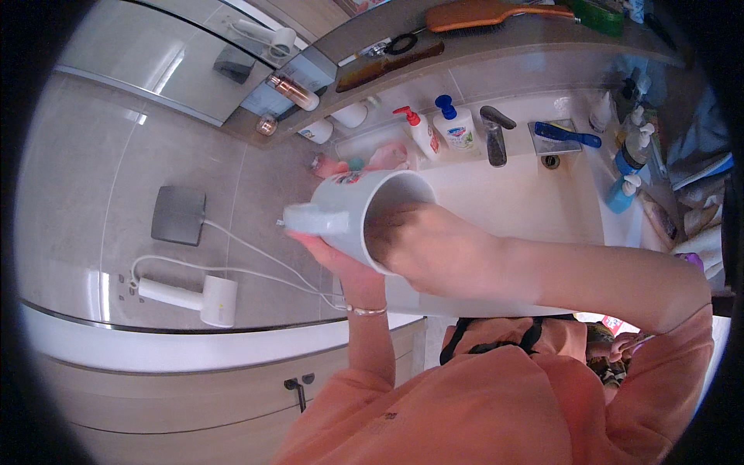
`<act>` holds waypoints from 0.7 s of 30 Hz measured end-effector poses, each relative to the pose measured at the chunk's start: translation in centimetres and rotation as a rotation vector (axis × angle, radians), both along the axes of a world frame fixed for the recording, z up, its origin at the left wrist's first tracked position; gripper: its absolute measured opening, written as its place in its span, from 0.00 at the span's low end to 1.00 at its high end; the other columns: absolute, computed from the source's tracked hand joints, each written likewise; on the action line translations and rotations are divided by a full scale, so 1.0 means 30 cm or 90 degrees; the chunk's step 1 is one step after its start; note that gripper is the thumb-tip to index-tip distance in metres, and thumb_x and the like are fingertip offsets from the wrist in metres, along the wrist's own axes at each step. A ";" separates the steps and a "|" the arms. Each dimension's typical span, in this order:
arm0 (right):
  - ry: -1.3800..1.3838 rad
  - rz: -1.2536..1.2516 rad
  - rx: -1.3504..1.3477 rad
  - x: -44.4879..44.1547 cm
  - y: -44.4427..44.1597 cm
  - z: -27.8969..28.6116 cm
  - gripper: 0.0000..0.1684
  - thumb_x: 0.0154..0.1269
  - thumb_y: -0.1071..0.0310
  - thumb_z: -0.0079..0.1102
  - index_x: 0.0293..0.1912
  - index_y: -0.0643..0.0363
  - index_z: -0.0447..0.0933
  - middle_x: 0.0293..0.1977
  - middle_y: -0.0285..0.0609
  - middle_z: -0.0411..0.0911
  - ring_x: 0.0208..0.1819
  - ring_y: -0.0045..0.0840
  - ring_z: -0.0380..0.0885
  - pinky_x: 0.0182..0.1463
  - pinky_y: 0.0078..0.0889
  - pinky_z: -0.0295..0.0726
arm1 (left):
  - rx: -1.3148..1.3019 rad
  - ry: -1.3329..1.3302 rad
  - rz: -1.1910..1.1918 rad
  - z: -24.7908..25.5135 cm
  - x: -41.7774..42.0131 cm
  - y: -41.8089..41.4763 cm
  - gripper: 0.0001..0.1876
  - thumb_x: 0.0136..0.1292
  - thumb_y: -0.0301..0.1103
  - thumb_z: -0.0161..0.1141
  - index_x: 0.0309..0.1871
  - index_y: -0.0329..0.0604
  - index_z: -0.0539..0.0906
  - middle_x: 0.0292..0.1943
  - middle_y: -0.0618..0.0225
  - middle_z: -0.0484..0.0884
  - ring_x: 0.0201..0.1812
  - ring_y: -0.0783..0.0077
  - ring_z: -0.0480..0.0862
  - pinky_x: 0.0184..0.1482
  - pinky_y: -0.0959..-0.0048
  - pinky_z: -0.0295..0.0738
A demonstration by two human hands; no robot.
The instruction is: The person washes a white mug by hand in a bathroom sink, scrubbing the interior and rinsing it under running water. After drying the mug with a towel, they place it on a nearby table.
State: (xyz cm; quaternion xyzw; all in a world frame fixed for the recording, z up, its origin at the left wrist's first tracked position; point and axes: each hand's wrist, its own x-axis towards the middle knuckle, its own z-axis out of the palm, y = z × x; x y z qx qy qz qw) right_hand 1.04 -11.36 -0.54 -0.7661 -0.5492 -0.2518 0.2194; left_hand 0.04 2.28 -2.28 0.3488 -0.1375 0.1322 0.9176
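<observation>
A large white cylindrical container with a side handle (340, 203) is tilted on its side in front of me, its mouth facing right. My left hand (343, 256) supports it from below, by the handle. My right hand (430, 244) reaches into the mouth; its fingers are inside, partly in shadow, and what they touch is hidden. Behind the container lies the white washbasin (511, 203) with a dark faucet (495, 139). A pump bottle with a red top (424, 136) and one with a blue top (456, 131) stand on the basin's back ledge.
On the left wall are a white hair dryer (218, 300) with its cord and a grey box (179, 215). A shelf above holds a wooden hairbrush (468, 16) and combs. A blue brush (564, 135) and several bottles line the basin's right side. Another person's hand (625, 347) shows low right.
</observation>
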 end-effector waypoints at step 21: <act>-0.239 -0.067 -0.352 0.060 -0.023 0.118 0.23 0.45 0.73 0.55 0.46 0.63 0.72 0.45 0.45 0.75 0.54 0.32 0.68 0.62 0.35 0.59 | 0.107 0.001 0.086 0.061 0.037 0.048 0.32 0.62 0.60 0.33 0.57 0.43 0.67 0.51 0.57 0.73 0.55 0.58 0.71 0.60 0.58 0.63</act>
